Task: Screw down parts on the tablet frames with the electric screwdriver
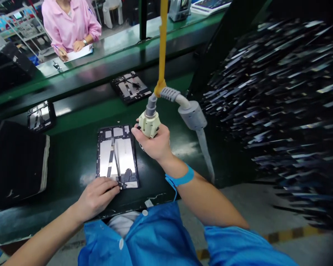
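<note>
An opened tablet back panel point(117, 155) with silver plates and dark flex strips lies on the dark belt in front of me. My left hand point(96, 195) rests on its near edge, fingers curled and pressing the bottom rim. My right hand point(154, 142) is closed around a hanging electric screwdriver point(149, 123), held upright just right of the panel's top corner. Its grey cable point(191, 111) and yellow suspension strap point(163, 44) run upward. A blue wrist strap point(183, 179) circles my right wrist.
Two more opened panels, one point(131, 87) and another point(40, 115), lie farther along the belt. A black box point(16, 162) stands at my left. Across the green line a person in pink point(70, 22) writes on paper. A rack of blurred dark parts point(280, 111) fills the right.
</note>
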A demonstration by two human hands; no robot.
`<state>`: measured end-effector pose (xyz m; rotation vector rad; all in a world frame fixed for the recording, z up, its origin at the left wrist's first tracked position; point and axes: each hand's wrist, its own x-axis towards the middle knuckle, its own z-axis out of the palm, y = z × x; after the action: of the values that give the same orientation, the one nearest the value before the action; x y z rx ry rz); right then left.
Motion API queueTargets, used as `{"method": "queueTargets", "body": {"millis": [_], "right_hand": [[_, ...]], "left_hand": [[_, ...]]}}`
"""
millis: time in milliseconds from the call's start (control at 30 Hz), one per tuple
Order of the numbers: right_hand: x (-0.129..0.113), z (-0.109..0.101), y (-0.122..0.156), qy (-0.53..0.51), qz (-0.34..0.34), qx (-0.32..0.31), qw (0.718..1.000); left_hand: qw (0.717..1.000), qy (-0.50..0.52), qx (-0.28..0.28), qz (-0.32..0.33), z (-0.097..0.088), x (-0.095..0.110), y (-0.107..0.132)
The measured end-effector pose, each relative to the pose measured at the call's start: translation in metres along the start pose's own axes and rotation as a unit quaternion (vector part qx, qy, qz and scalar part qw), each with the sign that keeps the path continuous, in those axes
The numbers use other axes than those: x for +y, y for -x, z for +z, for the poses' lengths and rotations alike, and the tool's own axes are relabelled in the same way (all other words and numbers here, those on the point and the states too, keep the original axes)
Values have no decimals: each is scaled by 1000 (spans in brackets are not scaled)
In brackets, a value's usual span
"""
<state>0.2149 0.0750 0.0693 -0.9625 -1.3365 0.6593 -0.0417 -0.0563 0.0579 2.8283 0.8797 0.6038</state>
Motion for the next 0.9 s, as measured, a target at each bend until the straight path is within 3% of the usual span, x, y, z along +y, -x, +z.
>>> {"method": "queueTargets", "body": {"millis": [333, 533, 700, 900], "right_hand": [[4, 0, 0, 7, 19, 7, 1000], [6, 0, 1, 6, 19, 7, 1000], [7, 0, 0, 6, 28, 18, 999], [10, -3, -3, -9, 31, 30, 999]], "left_hand": [[993, -36, 89, -69, 28, 19, 13], [991, 1, 99, -93, 30, 13, 7], [989, 3, 68, -130, 28, 12, 12], [980, -33, 77, -183, 43, 7, 19]]}}
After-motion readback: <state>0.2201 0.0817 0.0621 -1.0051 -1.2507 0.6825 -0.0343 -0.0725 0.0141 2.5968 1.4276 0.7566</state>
